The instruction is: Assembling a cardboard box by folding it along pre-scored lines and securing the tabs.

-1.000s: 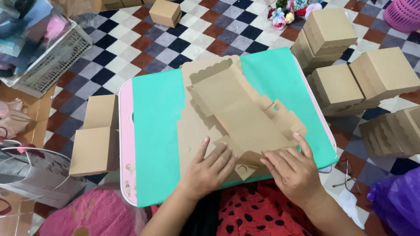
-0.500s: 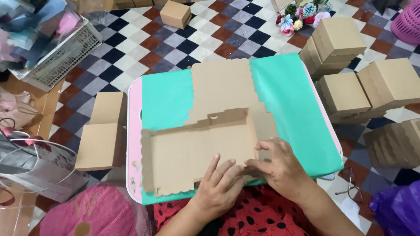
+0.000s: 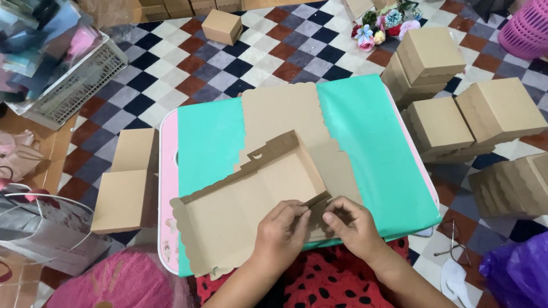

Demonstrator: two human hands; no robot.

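The checkered floor carries many finished brown boxes on the right and two more on the left. In the middle stands a low table with a green top and pink edge. On it lies the flat cardboard box blank, half folded, with one wall standing up along its far side and scalloped edges. It looks light and thin, stiff only along the creases, so it is best to hold it at the folded flaps and corners. At the near right corner, the left hand pinches a small flap with curled fingers, and the right hand presses the same corner, fingers closed on the cardboard.
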